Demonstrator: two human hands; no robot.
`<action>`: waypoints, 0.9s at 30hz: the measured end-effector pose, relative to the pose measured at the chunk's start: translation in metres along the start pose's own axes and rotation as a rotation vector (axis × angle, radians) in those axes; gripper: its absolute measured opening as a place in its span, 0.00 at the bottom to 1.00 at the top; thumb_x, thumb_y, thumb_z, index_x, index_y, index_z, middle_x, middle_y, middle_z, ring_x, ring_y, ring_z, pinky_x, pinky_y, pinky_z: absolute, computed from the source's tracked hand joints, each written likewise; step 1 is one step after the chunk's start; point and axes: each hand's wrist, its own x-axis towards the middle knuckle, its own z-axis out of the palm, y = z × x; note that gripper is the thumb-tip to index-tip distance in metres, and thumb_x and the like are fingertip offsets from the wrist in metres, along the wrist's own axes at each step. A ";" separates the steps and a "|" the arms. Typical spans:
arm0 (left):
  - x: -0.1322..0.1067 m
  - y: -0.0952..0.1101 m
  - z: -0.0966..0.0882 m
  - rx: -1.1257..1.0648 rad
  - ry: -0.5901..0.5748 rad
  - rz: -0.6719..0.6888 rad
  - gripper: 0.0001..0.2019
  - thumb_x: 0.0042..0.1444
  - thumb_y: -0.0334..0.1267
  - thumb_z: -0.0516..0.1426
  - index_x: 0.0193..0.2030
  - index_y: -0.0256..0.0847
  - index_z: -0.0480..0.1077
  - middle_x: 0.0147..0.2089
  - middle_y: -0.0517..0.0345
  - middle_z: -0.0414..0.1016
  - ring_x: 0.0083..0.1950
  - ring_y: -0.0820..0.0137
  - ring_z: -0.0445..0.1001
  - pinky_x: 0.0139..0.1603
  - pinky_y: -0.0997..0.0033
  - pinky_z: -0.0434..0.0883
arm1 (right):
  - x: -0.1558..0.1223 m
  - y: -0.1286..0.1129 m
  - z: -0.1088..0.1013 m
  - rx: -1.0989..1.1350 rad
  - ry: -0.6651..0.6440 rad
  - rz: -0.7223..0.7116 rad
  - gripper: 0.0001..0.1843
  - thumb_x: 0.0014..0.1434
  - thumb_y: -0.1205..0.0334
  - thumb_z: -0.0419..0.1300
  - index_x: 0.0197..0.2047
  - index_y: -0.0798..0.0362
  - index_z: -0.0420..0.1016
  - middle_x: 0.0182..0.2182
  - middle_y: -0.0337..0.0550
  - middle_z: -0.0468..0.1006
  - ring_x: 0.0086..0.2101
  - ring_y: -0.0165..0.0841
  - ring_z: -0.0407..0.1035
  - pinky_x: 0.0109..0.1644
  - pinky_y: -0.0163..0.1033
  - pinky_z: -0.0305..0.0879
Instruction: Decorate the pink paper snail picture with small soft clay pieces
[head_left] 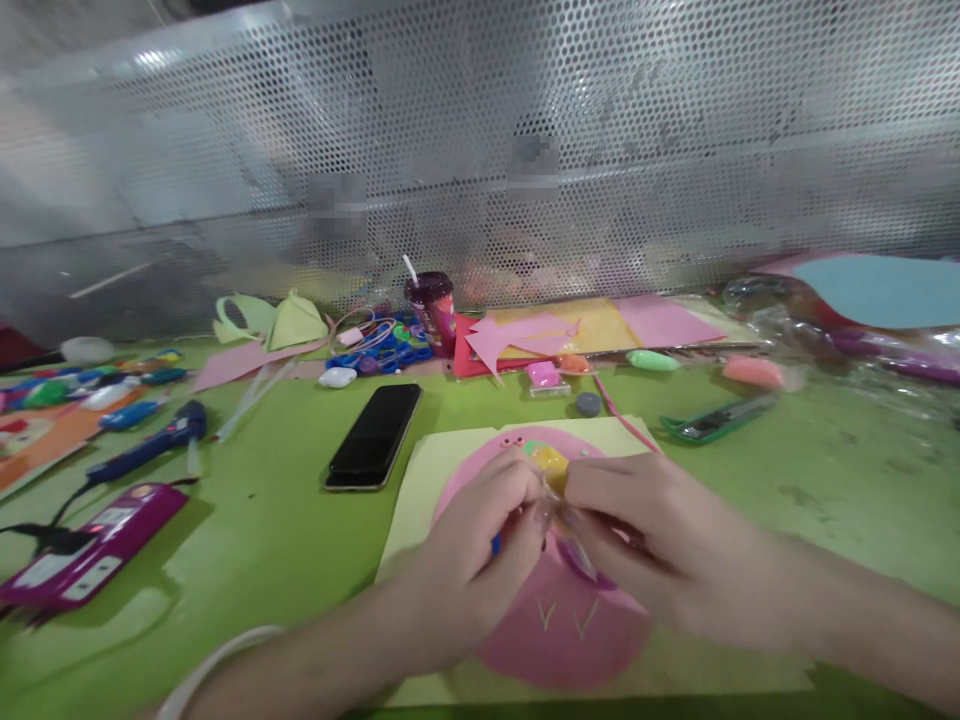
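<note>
My left hand (476, 545) and my right hand (660, 530) meet fingertip to fingertip, both closed in a pinch on a small clear plastic wrapper (553, 488). Something yellow (551, 462) shows just beyond the fingertips; whether it lies inside the wrapper I cannot tell. Under my right fingers is a purple piece (589, 565) with a shiny, plastic-like surface. A bit of blue peeks out by my left palm. Below both hands lies a pink paper shape (566, 645) with two pale V marks, on a pale yellow sheet (420, 480). My hands cover its middle.
A black phone (375, 437) lies left of the sheet. Behind stand a lidded cup with a straw (433, 310) and blue-handled scissors (386, 355). A green cutter (720, 418) lies right. A glue gun (150, 445) and purple power strip (94, 545) are left.
</note>
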 end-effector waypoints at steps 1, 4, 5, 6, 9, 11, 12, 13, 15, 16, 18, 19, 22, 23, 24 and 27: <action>0.000 0.000 0.001 0.006 0.029 0.004 0.11 0.64 0.32 0.44 0.30 0.40 0.58 0.32 0.59 0.61 0.34 0.71 0.62 0.35 0.69 0.62 | 0.000 0.000 0.001 -0.016 0.003 -0.004 0.12 0.60 0.69 0.47 0.24 0.52 0.56 0.21 0.37 0.64 0.22 0.26 0.53 0.25 0.34 0.50; -0.001 0.000 0.004 0.056 0.087 -0.005 0.11 0.62 0.32 0.46 0.27 0.41 0.55 0.30 0.61 0.59 0.31 0.72 0.60 0.31 0.69 0.60 | -0.002 -0.002 0.005 -0.058 -0.010 -0.010 0.11 0.61 0.69 0.46 0.26 0.52 0.57 0.23 0.38 0.65 0.23 0.28 0.54 0.26 0.35 0.51; -0.001 0.001 0.004 0.068 0.073 -0.026 0.11 0.63 0.32 0.45 0.27 0.41 0.55 0.30 0.61 0.59 0.31 0.72 0.60 0.31 0.69 0.60 | -0.002 -0.003 0.007 -0.071 -0.007 -0.014 0.10 0.60 0.69 0.46 0.27 0.52 0.58 0.24 0.39 0.66 0.24 0.28 0.55 0.27 0.35 0.52; -0.002 0.002 0.004 0.076 0.044 -0.053 0.11 0.64 0.33 0.45 0.28 0.41 0.55 0.31 0.60 0.60 0.32 0.71 0.60 0.32 0.68 0.60 | -0.003 -0.004 0.010 -0.085 0.009 -0.020 0.08 0.59 0.70 0.47 0.28 0.52 0.59 0.24 0.39 0.66 0.24 0.29 0.55 0.27 0.35 0.52; -0.006 0.005 0.005 0.067 -0.022 -0.119 0.11 0.65 0.37 0.44 0.31 0.41 0.56 0.34 0.58 0.61 0.35 0.70 0.61 0.35 0.66 0.62 | -0.004 -0.008 0.016 -0.112 0.081 -0.030 0.07 0.52 0.74 0.49 0.28 0.52 0.58 0.25 0.39 0.66 0.25 0.29 0.55 0.27 0.35 0.53; -0.008 0.006 0.005 0.071 -0.017 -0.105 0.11 0.66 0.39 0.44 0.32 0.41 0.57 0.35 0.58 0.61 0.36 0.70 0.61 0.36 0.66 0.62 | -0.005 -0.012 0.018 -0.106 0.101 -0.019 0.08 0.50 0.75 0.49 0.27 0.52 0.56 0.25 0.39 0.66 0.25 0.28 0.55 0.26 0.34 0.53; -0.009 0.006 0.005 0.072 -0.017 -0.084 0.10 0.66 0.39 0.44 0.32 0.41 0.57 0.35 0.58 0.61 0.36 0.70 0.61 0.36 0.66 0.62 | -0.006 -0.014 0.018 -0.101 0.101 -0.016 0.09 0.50 0.75 0.50 0.27 0.52 0.56 0.26 0.39 0.66 0.25 0.28 0.56 0.26 0.34 0.54; -0.009 0.006 0.005 0.072 -0.019 -0.054 0.10 0.66 0.38 0.44 0.32 0.41 0.57 0.35 0.58 0.60 0.36 0.70 0.61 0.36 0.67 0.62 | -0.006 -0.016 0.018 -0.106 0.111 -0.019 0.09 0.51 0.75 0.50 0.26 0.52 0.56 0.26 0.39 0.67 0.25 0.28 0.56 0.26 0.33 0.54; -0.008 0.005 0.004 0.083 -0.033 0.007 0.10 0.66 0.35 0.44 0.32 0.41 0.57 0.35 0.59 0.60 0.35 0.71 0.60 0.35 0.68 0.62 | -0.007 -0.018 0.018 -0.160 0.167 -0.038 0.08 0.53 0.74 0.50 0.26 0.52 0.57 0.25 0.38 0.66 0.24 0.27 0.56 0.25 0.33 0.54; -0.007 0.004 0.004 0.094 -0.032 0.033 0.10 0.66 0.33 0.43 0.31 0.41 0.57 0.34 0.59 0.60 0.35 0.71 0.60 0.34 0.69 0.61 | -0.008 -0.018 0.019 -0.206 0.208 -0.047 0.09 0.53 0.73 0.50 0.25 0.52 0.57 0.23 0.38 0.65 0.23 0.27 0.55 0.24 0.33 0.52; -0.006 0.004 0.003 0.128 -0.014 0.061 0.11 0.65 0.32 0.43 0.30 0.41 0.56 0.33 0.59 0.59 0.34 0.71 0.60 0.33 0.69 0.61 | -0.009 -0.016 0.021 -0.298 0.269 -0.057 0.10 0.55 0.73 0.49 0.24 0.53 0.58 0.21 0.37 0.63 0.21 0.26 0.54 0.23 0.34 0.50; -0.005 0.004 0.002 0.147 -0.007 0.072 0.11 0.65 0.31 0.43 0.30 0.41 0.56 0.32 0.59 0.59 0.34 0.71 0.60 0.33 0.69 0.60 | -0.009 -0.015 0.022 -0.333 0.279 -0.061 0.10 0.55 0.73 0.49 0.24 0.53 0.58 0.20 0.36 0.63 0.20 0.26 0.54 0.22 0.34 0.50; -0.005 0.004 0.002 0.192 -0.008 0.093 0.10 0.63 0.30 0.44 0.30 0.41 0.55 0.32 0.60 0.60 0.33 0.71 0.60 0.33 0.69 0.60 | -0.009 -0.014 0.024 -0.375 0.282 -0.082 0.11 0.57 0.72 0.49 0.24 0.53 0.59 0.20 0.36 0.63 0.19 0.26 0.53 0.21 0.34 0.49; -0.005 0.004 0.002 0.201 -0.015 0.099 0.10 0.63 0.29 0.45 0.30 0.41 0.55 0.32 0.60 0.60 0.34 0.71 0.60 0.33 0.69 0.60 | -0.010 -0.014 0.024 -0.379 0.276 -0.086 0.11 0.57 0.72 0.49 0.24 0.53 0.60 0.20 0.37 0.63 0.19 0.26 0.53 0.21 0.34 0.49; -0.005 0.004 0.003 0.206 -0.015 0.108 0.10 0.63 0.29 0.45 0.30 0.41 0.55 0.32 0.60 0.60 0.34 0.71 0.60 0.33 0.69 0.60 | -0.010 -0.014 0.024 -0.382 0.276 -0.089 0.11 0.57 0.71 0.49 0.24 0.53 0.60 0.20 0.37 0.63 0.19 0.26 0.53 0.20 0.34 0.49; -0.006 0.004 0.002 0.209 -0.011 0.136 0.10 0.62 0.28 0.45 0.30 0.41 0.54 0.31 0.61 0.59 0.33 0.72 0.60 0.33 0.70 0.60 | -0.010 -0.016 0.024 -0.405 0.292 -0.101 0.13 0.58 0.71 0.48 0.23 0.53 0.61 0.19 0.37 0.63 0.18 0.26 0.53 0.20 0.35 0.49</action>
